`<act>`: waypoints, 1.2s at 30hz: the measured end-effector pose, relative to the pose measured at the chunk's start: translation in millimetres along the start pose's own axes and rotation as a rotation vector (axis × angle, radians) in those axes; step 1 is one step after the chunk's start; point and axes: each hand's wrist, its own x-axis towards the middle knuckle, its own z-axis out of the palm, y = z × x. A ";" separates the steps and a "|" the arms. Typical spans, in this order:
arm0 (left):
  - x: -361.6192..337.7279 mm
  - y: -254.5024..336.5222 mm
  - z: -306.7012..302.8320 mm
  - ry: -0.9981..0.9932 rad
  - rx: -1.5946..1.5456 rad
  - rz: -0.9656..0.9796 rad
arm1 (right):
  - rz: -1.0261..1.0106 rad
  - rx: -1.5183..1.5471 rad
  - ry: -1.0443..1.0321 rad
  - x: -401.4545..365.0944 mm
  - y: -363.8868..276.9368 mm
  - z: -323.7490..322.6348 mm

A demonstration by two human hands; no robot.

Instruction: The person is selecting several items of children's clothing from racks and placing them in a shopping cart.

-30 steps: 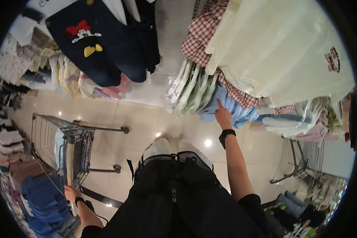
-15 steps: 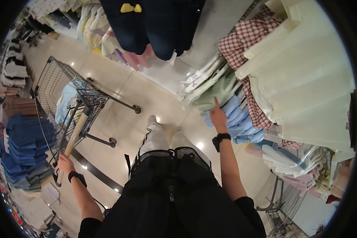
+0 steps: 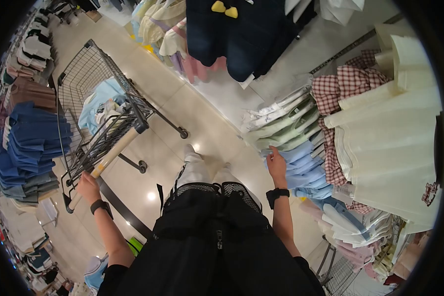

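My left hand (image 3: 88, 187) is wrapped round the handle (image 3: 114, 153) of a wire shopping cart (image 3: 91, 66), near its lower end. Light blue clothing (image 3: 103, 96) and a patterned bundle lie inside the cart. On the right, my right hand (image 3: 276, 164) is at the edge of hanging light blue garments (image 3: 301, 163), just below pale green ones (image 3: 288, 129). Its forefinger reaches out while the other fingers are loosely bent, with no garment seen in its grasp. Both wrists wear dark bands.
Red checked clothes (image 3: 330, 98) and cream skirts (image 3: 385, 133) hang beyond my right hand. Dark navy garments (image 3: 237, 44) hang ahead. Blue shirts (image 3: 29, 138) line the left side. A second wire cart (image 3: 343, 271) stands at lower right, on the tiled floor (image 3: 153, 98).
My right hand has drawn back from the green garment to the blue ones' edge, its forefinger less straight. The cart has turned clockwise in view, my left hand still on its handle.
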 end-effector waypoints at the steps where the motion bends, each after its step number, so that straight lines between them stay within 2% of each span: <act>1: 2.9 -2.4 2.1 0.004 -0.015 -0.002 | 0.008 0.009 0.013 1.4 -2.8 1.9; 8: 26.0 -35.3 29.4 -0.006 -0.027 -0.040 | 0.046 -0.123 0.067 5.3 5.6 24.3; 10: 38.2 -39.5 30.5 -0.115 0.005 -0.034 | 0.049 -0.095 0.047 5.1 8.1 31.8; 15: 69.5 -56.8 57.4 0.031 -0.029 -0.005 | 0.057 -0.027 0.028 15.2 11.9 61.0; 17: 84.3 -64.3 67.5 0.055 -0.037 -0.007 | 0.218 0.234 -0.080 15.4 0.0 69.6; 18: 93.5 -67.1 71.9 0.026 -0.020 -0.010 | 0.213 0.233 -0.084 14.8 -1.4 76.7; 20: 111.7 -71.5 78.0 -0.004 0.006 -0.011 | 0.421 0.353 -0.161 13.4 9.2 99.5; 23: 143.9 -68.8 85.3 0.160 -0.047 0.023 | 0.515 0.277 -0.292 2.2 22.3 133.0; 27: 180.5 -73.2 93.4 0.125 -0.032 0.027 | 0.545 0.184 -0.365 -27.1 -22.6 134.4; 29: 200.0 -71.5 98.7 0.146 0.001 0.008 | 0.312 0.114 -0.320 -30.3 -38.5 128.0; 31: 218.8 -78.4 109.1 0.160 -0.017 0.013 | 0.335 0.146 -0.322 -26.6 -45.8 124.6; 33: 236.5 -86.4 120.6 0.129 0.052 0.004 | 0.548 0.211 -0.338 -17.5 -51.9 121.6; 34: 241.7 -91.2 124.8 0.094 0.050 -0.009 | 0.664 0.301 -0.327 -8.9 -21.3 138.2; 36: 256.5 -95.3 137.6 0.129 0.022 -0.004 | 0.696 0.315 -0.309 10.5 -21.7 137.5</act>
